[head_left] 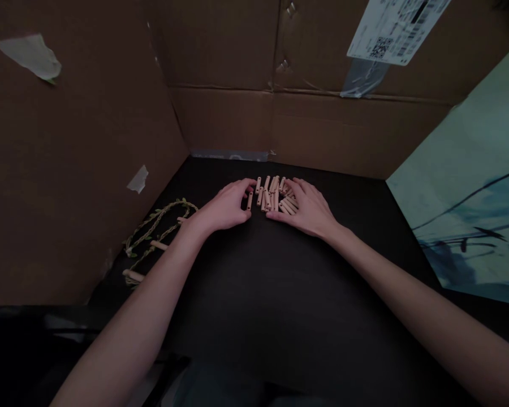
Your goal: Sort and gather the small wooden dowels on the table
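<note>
A small heap of short light wooden pegs (272, 196) lies on a black tabletop (280, 294) near the back. My left hand (226, 207) rests flat on the left side of the heap, fingers spread and touching the nearest pegs. On the right side of the heap lies my right hand (307, 208), its fingers over several pegs. Neither hand lifts anything; both cup the heap from the sides.
A leafy green twine with wooden pegs on it (156, 234) lies at the left by the cardboard wall (68, 169). Cardboard panels (322, 124) close the back. A bluish printed sheet (470, 198) leans at the right.
</note>
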{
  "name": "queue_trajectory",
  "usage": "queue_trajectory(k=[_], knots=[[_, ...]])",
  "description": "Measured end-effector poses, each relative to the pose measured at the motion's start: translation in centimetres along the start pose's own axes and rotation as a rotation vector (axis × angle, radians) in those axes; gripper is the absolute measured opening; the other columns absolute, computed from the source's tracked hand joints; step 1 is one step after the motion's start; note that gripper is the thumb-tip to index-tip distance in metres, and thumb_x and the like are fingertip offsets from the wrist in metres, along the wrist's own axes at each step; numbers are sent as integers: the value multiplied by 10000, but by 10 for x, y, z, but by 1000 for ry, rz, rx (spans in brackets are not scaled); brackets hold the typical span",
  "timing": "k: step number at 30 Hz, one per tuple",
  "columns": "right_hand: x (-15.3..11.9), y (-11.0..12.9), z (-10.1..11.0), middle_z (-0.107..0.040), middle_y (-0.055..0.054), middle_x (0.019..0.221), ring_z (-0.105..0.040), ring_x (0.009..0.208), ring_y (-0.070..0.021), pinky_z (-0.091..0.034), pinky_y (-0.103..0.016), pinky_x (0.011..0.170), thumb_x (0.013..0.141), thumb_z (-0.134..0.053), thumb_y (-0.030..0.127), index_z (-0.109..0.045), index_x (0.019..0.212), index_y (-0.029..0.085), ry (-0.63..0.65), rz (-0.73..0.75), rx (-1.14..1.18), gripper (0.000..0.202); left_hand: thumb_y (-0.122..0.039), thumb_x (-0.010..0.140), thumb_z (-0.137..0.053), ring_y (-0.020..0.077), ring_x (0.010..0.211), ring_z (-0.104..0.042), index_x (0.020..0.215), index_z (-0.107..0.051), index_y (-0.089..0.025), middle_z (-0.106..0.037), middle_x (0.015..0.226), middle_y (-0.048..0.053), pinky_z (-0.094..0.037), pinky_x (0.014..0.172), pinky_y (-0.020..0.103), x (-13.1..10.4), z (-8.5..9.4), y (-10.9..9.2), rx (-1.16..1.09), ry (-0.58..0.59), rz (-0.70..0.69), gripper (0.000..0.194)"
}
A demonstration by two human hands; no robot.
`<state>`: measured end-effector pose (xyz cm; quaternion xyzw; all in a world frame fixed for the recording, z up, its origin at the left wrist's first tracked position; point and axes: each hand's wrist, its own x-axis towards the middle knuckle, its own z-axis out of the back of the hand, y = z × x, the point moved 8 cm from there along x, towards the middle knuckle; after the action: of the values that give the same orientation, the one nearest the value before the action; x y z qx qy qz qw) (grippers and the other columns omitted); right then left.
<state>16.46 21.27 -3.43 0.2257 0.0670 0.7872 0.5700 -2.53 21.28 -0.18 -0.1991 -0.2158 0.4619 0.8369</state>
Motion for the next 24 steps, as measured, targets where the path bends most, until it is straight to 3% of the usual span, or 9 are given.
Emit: queue_trajectory(k=[3,6,10,13,18,24], knots=[[0,1,1,-441,-167,1565,-408,1439,-395,-349,-570,1200,705,-517,1010,-446,1568,167,-19,21,2,1209,-166,756,-724,250,1079,-652,1441,-487,-138,-651,1310,128,-522,998,440,1,6,3,12,-89,29,725],[0,1,2,-444,-173,1560,-419,1426,-402,-360,-578,1189,706,-507,1014,-460,1555,162,-24,25,-2,1204,-192,784,-716,257,1153,-637,1433,-487,-158,-646,1350,120,-489,1055,462,2,9,-1,-19,-183,-7,689],[-1,2,2,-456,-179,1547,-425,1420,-409,-370,-592,1175,723,-465,1019,-468,1544,169,-39,34,0,1181,-175,808,-682,285,1310,-582,1439,-499,-193,-623,1426,110,-430,1140,508,4,-5,-4,-78,-141,-50,658],[-1,1,2,-456,-185,1545,-424,1420,-408,-366,-594,1175,742,-438,1014,-467,1540,168,-48,43,-1,1163,-149,822,-644,277,1313,-592,1425,-521,-205,-632,1423,100,-431,1148,507,5,-10,-8,-99,-144,-93,618],[0,0,1,-456,-183,1545,-426,1419,-400,-367,-585,1174,756,-447,1002,-470,1538,174,-40,42,1,1139,-112,818,-615,261,1244,-643,1422,-538,-170,-667,1361,130,-533,1033,447,4,-7,-11,-152,-161,-106,612],[0,0,1,-464,-175,1540,-439,1405,-399,-367,-579,1179,739,-473,1005,-482,1530,162,-36,36,-2,1156,-38,750,-598,261,1242,-631,1444,-544,-162,-613,1419,146,-606,965,407,2,-8,-14,-210,-116,-117,707]])
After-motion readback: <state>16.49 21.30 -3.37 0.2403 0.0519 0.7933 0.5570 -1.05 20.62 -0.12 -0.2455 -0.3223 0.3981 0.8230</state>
